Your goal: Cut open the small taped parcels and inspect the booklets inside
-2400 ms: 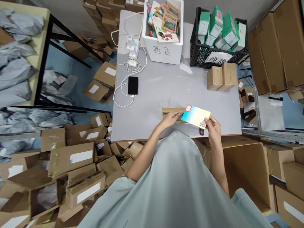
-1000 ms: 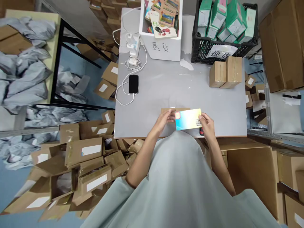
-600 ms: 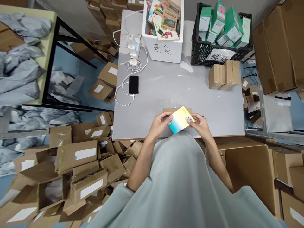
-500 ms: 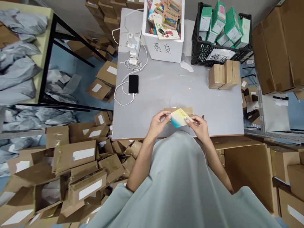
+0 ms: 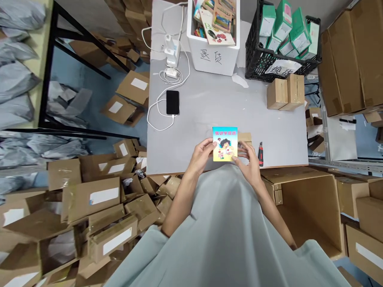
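Note:
A small book [image 5: 225, 144] with a blue, white and yellow cover and a cartoon figure is held upright in both hands above the front of the table. My left hand [image 5: 204, 154] pinches its left edge, and my right hand [image 5: 249, 162] grips its lower right corner. Behind the book lies a flat cardboard piece [image 5: 245, 138], mostly hidden. A red and black utility knife [image 5: 261, 154] rests on the table just right of my right hand.
On the grey table [image 5: 206, 107] are a charging phone [image 5: 172, 102], a power strip [image 5: 172, 52], a white foam box [image 5: 214, 59] of books, a black crate [image 5: 281, 65] of green boxes and two small cartons [image 5: 285, 93]. Opened cartons [image 5: 98, 195] crowd the left floor; a large open box [image 5: 311, 211] stands right.
The book has been turned over, so its illustrated cover shows instead of the side with the barcode. The utility knife is now in plain sight beside my right hand. The view has shifted slightly.

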A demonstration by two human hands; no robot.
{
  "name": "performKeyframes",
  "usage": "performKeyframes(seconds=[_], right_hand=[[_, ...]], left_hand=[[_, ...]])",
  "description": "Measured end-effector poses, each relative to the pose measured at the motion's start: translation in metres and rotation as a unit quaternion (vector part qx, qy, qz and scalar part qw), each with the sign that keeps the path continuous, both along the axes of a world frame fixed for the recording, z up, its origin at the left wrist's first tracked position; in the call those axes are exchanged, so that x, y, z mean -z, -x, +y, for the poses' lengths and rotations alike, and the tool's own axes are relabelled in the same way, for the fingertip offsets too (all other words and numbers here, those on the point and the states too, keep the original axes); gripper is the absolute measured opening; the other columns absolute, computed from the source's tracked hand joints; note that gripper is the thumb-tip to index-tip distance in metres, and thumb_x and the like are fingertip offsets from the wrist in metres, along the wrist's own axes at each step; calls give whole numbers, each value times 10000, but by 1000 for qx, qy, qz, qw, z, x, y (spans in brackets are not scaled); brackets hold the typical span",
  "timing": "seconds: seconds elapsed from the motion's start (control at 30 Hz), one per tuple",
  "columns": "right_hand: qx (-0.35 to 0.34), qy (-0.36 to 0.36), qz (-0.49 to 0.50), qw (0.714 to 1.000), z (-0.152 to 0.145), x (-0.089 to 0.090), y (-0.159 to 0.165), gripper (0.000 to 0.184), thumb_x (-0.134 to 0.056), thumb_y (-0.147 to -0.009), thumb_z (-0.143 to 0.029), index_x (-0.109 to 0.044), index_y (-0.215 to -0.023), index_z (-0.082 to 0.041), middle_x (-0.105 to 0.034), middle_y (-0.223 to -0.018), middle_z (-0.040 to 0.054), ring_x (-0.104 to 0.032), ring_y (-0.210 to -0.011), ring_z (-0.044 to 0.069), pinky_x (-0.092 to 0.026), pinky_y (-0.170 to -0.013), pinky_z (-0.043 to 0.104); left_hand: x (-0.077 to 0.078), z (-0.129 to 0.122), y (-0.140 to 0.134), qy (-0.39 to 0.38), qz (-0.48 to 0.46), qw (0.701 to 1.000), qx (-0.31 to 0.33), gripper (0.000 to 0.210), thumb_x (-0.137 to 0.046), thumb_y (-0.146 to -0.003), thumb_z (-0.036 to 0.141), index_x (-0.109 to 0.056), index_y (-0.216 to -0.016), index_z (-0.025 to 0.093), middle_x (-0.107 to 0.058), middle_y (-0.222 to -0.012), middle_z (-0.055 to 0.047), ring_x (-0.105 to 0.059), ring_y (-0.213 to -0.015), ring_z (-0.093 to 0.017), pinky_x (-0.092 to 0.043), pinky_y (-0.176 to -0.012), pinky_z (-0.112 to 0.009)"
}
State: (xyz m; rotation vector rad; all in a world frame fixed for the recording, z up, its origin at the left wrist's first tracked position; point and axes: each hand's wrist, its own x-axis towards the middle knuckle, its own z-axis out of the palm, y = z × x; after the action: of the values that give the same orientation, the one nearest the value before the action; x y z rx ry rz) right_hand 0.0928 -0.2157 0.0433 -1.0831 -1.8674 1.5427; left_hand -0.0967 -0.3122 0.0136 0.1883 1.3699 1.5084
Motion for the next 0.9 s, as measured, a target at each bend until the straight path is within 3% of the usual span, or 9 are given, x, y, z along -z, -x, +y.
performKeyframes(seconds=[0.07,0.17,0.3,0.53,0.73,0.9], right_hand=[[47,68,12,997,-8,6,6,484,-844,-936,-547,-763,-1325,-271,-790,-1233,109,-768,-1080,269,-672,-943,440],[101,115,28,988,-17,16,13,395,-874,-886,-547,-799,-1126,-242,-804,-978,71,-762,-913,235,-666,-859,396],[127,156,40,979,-29,24,17,406,-926,-818,-531,-798,-1071,-240,-799,-948,56,-756,-896,228,-653,-854,385],[137,190,39,971,-43,26,16,446,-936,-800,-570,-784,-1062,-242,-775,-882,28,-729,-838,211,-628,-811,363],[131,171,41,976,-30,23,10,430,-935,-797,-568,-784,-1034,-242,-789,-895,35,-728,-826,209,-633,-759,350],[97,174,52,979,-13,28,10,395,-923,-821,-548,-770,-1019,-243,-783,-901,33,-736,-845,203,-638,-753,333]], left_hand=[[0,-5,5,-1,-1,1000,16,517,-876,-799,625,-775,-1071,197,-826,-1080,-74,-771,-985,-254,-623,-810,-333],[4,-13,12,3,-12,1000,20,547,-927,-741,633,-782,-1027,190,-825,-1047,-80,-762,-972,-253,-613,-820,-338],[9,-24,22,2,-30,999,34,527,-979,-678,602,-773,-939,193,-816,-973,-74,-753,-960,-245,-598,-874,-353],[11,-29,26,-15,-91,992,86,445,-945,-707,571,-761,-874,201,-796,-897,-64,-754,-917,-254,-601,-883,-385],[23,-22,16,3,19,999,27,491,-958,-717,608,-795,-933,199,-836,-1016,-77,-758,-1016,-264,-599,-942,-378],[23,-16,9,20,69,997,4,572,-917,-758,648,-820,-1076,183,-851,-1116,-108,-770,-1060,-291,-611,-956,-404]])
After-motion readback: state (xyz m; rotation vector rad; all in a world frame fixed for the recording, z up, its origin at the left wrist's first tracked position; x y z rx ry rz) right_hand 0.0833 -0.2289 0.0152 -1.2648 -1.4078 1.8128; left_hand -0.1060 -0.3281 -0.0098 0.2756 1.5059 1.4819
